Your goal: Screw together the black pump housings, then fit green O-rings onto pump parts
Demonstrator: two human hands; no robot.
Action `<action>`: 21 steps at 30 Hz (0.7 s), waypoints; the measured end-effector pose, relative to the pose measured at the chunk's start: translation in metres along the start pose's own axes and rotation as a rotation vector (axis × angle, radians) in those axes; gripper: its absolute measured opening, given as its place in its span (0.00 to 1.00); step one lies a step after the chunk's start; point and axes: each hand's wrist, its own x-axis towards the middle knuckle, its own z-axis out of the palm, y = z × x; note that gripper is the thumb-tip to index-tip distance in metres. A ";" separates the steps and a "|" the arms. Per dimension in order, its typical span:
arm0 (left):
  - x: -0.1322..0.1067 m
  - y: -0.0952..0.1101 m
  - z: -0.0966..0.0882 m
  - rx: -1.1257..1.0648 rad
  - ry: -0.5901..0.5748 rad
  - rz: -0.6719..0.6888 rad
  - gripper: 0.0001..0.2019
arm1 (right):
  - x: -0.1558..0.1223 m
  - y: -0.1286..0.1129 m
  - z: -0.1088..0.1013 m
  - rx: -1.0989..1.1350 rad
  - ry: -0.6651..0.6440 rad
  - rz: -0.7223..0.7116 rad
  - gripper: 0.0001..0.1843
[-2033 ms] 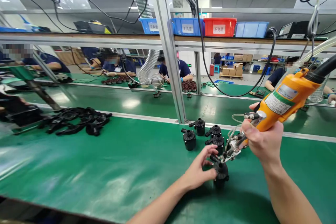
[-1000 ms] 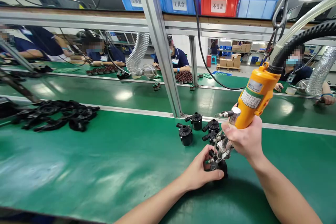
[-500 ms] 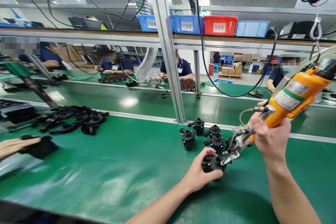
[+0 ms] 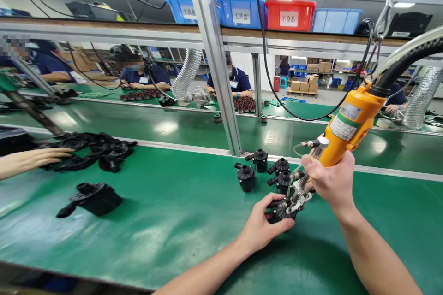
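Observation:
My left hand [image 4: 266, 221] wraps its thumb and fingers round a small black pump [image 4: 284, 210] standing on the green worktop [image 4: 173, 230]. In my right hand [image 4: 334, 177] is an orange electric screwdriver [image 4: 351, 122], slanting down to the left. Its metal nose touches or lies just over the top of the held pump; the exact contact point is hidden. Close behind stand several more black pumps, among them one at the left [image 4: 246, 178] and one at the back [image 4: 260, 160]. Hoses and a hook hold the screwdriver's upper end.
Another black pump [image 4: 97, 199] lies on the left of the worktop. Beyond it a co-worker's hand [image 4: 36, 161] reaches to a heap of black parts [image 4: 100, 147]. A metal post [image 4: 216, 64] rises behind the pumps. Blue and red bins [image 4: 290, 14] line the shelf above.
The screwdriver has become steeper, with my right hand shifting left and its nose over the pump. At left, the co-worker's hand has left the black pump and moved to the heap.

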 end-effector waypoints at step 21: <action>0.001 -0.008 0.000 0.060 0.065 0.092 0.22 | 0.001 0.008 0.003 0.033 0.072 0.038 0.25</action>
